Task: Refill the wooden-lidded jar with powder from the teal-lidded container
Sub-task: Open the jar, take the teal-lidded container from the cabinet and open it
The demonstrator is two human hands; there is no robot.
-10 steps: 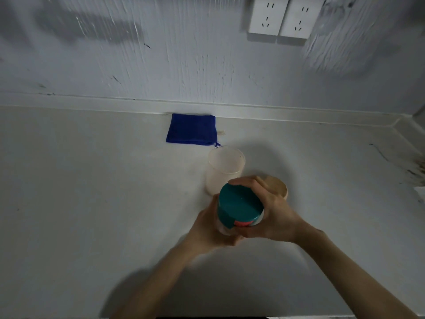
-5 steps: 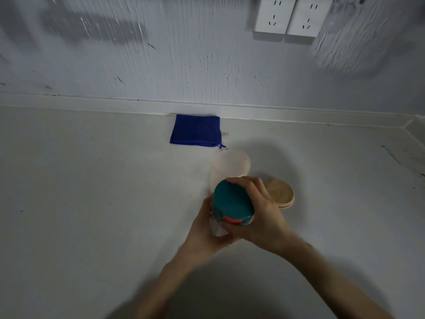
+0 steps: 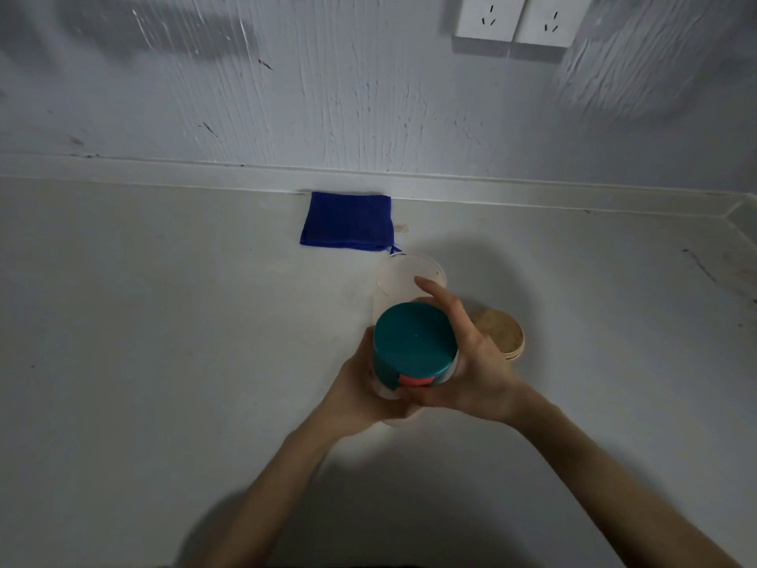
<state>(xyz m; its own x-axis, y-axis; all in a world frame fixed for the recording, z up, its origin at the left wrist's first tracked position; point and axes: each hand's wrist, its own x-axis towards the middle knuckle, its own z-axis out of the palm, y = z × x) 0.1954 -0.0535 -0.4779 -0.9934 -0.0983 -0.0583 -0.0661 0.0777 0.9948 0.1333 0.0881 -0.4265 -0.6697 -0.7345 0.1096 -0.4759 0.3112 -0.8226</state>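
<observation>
Both hands' fingers point(image 3: 440, 301) gripping teal-lidded container point(image 3: 413, 350), hiding open jar point(image 3: 409, 276), blue cloth point(image 3: 348, 225) behind

a folded blue cloth point(image 3: 347, 221) lies on the counter point(image 3: 143, 321) against the wall, below 2 sockets point(image 3: 520, 18), possibly unused.

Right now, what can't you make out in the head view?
- Powder level in the teal-lidded container: body hidden by left hand, right hand and its lid.
- Open jar: lower part behind the container; contents unclear.
- Wooden lid: near edge behind the right hand.
- Wall sockets: tops cut off.
</observation>
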